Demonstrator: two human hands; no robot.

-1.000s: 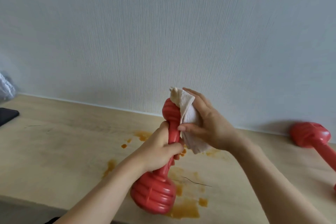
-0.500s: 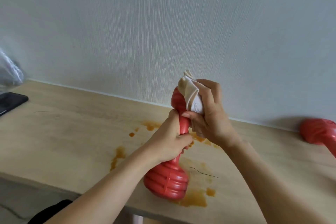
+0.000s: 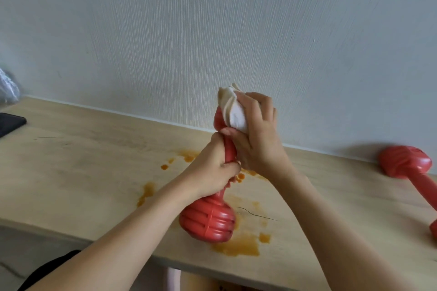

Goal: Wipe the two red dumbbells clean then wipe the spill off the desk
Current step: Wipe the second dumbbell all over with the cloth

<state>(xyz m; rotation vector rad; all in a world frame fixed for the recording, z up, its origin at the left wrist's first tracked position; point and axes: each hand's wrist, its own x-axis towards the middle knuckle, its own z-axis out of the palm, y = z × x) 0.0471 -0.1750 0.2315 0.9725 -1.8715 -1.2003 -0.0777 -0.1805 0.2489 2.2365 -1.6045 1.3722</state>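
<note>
Dumbbell (image 3: pixel 208 221) upright, tissue (image 3: pixel 233 113) atop, prob. stained.

Red dumbbell (image 3: pixel 208 217) held near upright above counter (image 3: pixel 71 163), ribbed lower head over spill; handle gripped by left hand (image 3: pixel 212 170). Upper head covered by crumpled white cloth (image 3: pixel 233 111), stained tan, pressed on by right hand (image 3: pixel 257 134). Second red dumbbell (image 3: pixel 406 163) laid on counter at far right, partly cut off. Orange-brown spill (image 3: pixel 238 245) spread in patches across counter.
</note>
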